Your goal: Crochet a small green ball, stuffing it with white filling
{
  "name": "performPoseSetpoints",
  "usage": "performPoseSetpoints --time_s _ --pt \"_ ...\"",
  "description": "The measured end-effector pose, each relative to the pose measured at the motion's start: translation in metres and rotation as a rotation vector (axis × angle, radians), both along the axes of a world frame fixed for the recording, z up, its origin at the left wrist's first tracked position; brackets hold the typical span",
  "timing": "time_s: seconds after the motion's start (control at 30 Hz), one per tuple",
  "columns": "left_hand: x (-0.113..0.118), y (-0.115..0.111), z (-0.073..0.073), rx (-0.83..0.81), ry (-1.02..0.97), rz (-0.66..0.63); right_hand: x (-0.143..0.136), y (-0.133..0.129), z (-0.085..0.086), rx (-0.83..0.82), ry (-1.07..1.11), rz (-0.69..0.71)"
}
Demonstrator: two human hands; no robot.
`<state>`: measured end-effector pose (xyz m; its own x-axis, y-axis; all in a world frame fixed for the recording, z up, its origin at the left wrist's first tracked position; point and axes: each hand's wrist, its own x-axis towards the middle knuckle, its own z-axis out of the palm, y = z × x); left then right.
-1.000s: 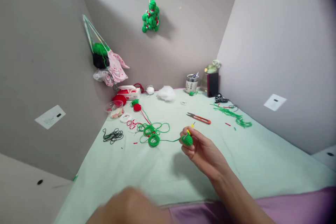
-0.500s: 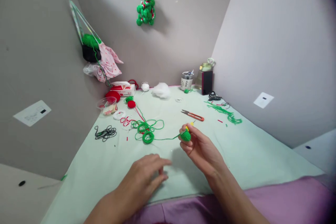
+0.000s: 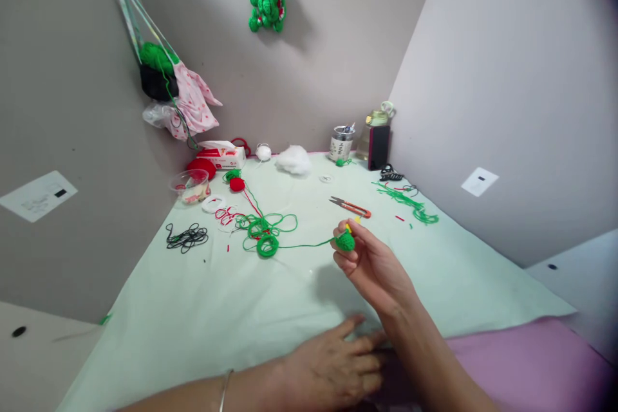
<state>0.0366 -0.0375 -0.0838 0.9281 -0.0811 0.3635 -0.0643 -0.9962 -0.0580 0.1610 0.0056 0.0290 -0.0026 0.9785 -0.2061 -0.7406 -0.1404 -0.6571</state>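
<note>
My right hand (image 3: 374,264) pinches a small green crocheted piece (image 3: 344,241) together with a yellow tool (image 3: 352,225) above the cloth. A green strand (image 3: 306,246) runs from the piece to a green yarn ring (image 3: 267,246) at the left, beside loose green loops (image 3: 284,223). Low in the view, my left hand (image 3: 338,360) is spread palm down at the table's near edge, with its fingers apart and nothing seen in it. It lies under my right wrist. Orange-handled snips (image 3: 350,206) rest just beyond my right hand.
On the pale green cloth (image 3: 270,309) lie black cord (image 3: 187,237), a clear tub (image 3: 190,187), a red ball (image 3: 237,184), white stuffing (image 3: 294,160) and green strands (image 3: 410,201). A pen tin (image 3: 341,143) and a dark phone (image 3: 379,147) stand at the back.
My left hand has moved right and toward me, and its fingers have spread. My right hand still holds the green piece. The view has tilted down slightly.
</note>
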Motion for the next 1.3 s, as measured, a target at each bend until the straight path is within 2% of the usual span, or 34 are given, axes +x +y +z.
performPoseSetpoints --time_s 0.07,0.27,0.33,0.37,0.43,0.5,0.57,0.6,0.63,0.67,0.8,0.87,0.93,1.0,1.07,1.1,1.13,1.2,1.3 --pt "0.002 0.001 0.001 0.010 -0.021 0.006 0.001 -0.001 -0.002 -0.004 -0.004 0.005" --pt "0.014 0.002 0.017 -0.041 -0.049 0.032 -0.002 -0.002 -0.006 -0.021 0.008 0.013" --pt "0.014 0.001 0.017 -0.144 -0.031 0.060 -0.002 -0.003 -0.005 -0.026 0.007 0.007" --pt "0.012 0.001 0.017 -0.250 -0.029 0.080 -0.002 -0.003 -0.005 -0.029 0.005 -0.003" --pt "0.002 0.002 0.021 -0.570 -0.088 0.133 0.001 -0.004 -0.004 -0.027 -0.006 -0.029" --pt "-0.016 0.004 0.034 -0.970 -0.312 0.212 0.003 -0.006 -0.005 -0.007 -0.028 -0.058" --pt "-0.034 0.008 0.055 -1.386 -0.597 0.408 0.004 -0.009 -0.004 0.026 -0.054 -0.082" --pt "-0.041 0.011 0.066 -1.561 -0.732 0.462 0.003 -0.011 -0.004 0.042 -0.067 -0.087" --pt "-0.045 0.014 0.079 -1.700 -0.913 0.449 0.001 -0.013 -0.003 0.056 -0.080 -0.084" --pt "-0.048 0.018 0.091 -1.798 -1.052 0.368 -0.002 -0.016 -0.002 0.068 -0.094 -0.069" --pt "-0.041 0.035 0.127 -2.012 -1.348 0.141 -0.022 -0.026 0.003 0.117 -0.150 0.003" --pt "-0.037 0.045 0.135 -2.030 -1.431 0.075 -0.030 -0.030 0.004 0.148 -0.167 0.004" --pt "-0.037 0.052 0.135 -1.916 -1.444 0.097 -0.034 -0.031 0.004 0.177 -0.179 -0.012" --pt "-0.041 0.053 0.126 -1.617 -1.383 0.266 -0.035 -0.032 0.003 0.202 -0.193 -0.051" --pt "-0.048 0.048 0.114 -1.224 -1.165 0.477 -0.033 -0.032 0.000 0.240 -0.219 -0.111" --pt "-0.051 0.044 0.108 -1.091 -1.022 0.531 -0.032 -0.032 -0.002 0.264 -0.243 -0.145" --pt "-0.054 0.039 0.103 -1.047 -0.928 0.546 -0.031 -0.033 -0.004 0.291 -0.277 -0.179" --pt "-0.057 0.028 0.097 -1.233 -0.817 0.507 -0.031 -0.035 -0.008 0.354 -0.387 -0.239" --pt "-0.055 0.016 0.096 -1.617 -0.855 0.404 -0.031 -0.042 -0.012 0.472 -0.610 -0.321"
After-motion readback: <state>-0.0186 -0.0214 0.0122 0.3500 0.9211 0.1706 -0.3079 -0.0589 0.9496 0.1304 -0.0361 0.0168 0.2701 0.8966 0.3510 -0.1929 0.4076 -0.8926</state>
